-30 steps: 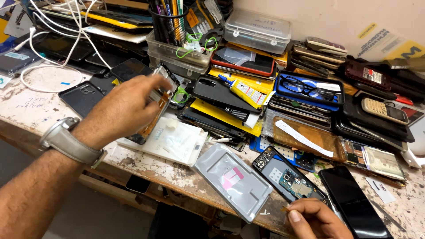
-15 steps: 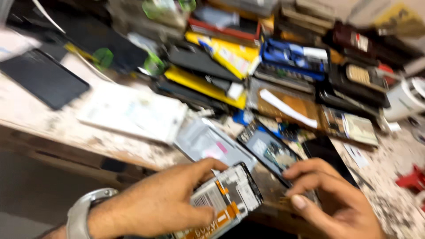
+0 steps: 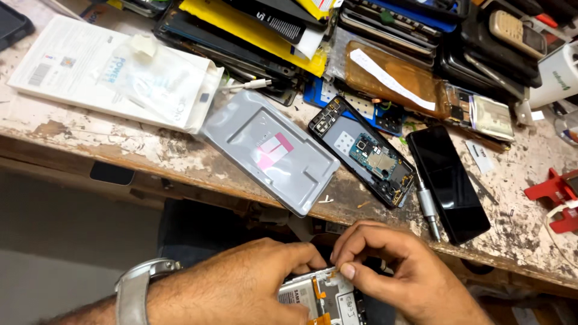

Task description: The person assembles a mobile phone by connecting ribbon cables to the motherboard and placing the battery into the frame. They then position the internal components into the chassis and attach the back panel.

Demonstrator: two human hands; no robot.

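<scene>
I see my two hands low down, at the near edge, just in front of the counter (image 3: 108, 141). My left hand (image 3: 241, 286) comes in from the left with the back of it up. It has a silver watch (image 3: 135, 289) on the wrist. Its fingers curl down and grip the left side of an open phone (image 3: 322, 301). The phone is held below the counter's near edge, close to me. I can see its white and orange insides.

My right hand (image 3: 397, 274) comes in from the right. Its fingers are bent, and the thumb and first finger pinch a small part at the top of the open phone. Both hands touch the phone and almost touch each other.

On the counter, just past my hands, lies a grey tray (image 3: 271, 150) with a pink sticker. To its right lies another opened phone (image 3: 364, 150) with a green board inside. Right of that lies a black phone (image 3: 448, 180), and a small metal screwdriver (image 3: 427, 207) rests between them. Far away, many old phones are piled up
</scene>
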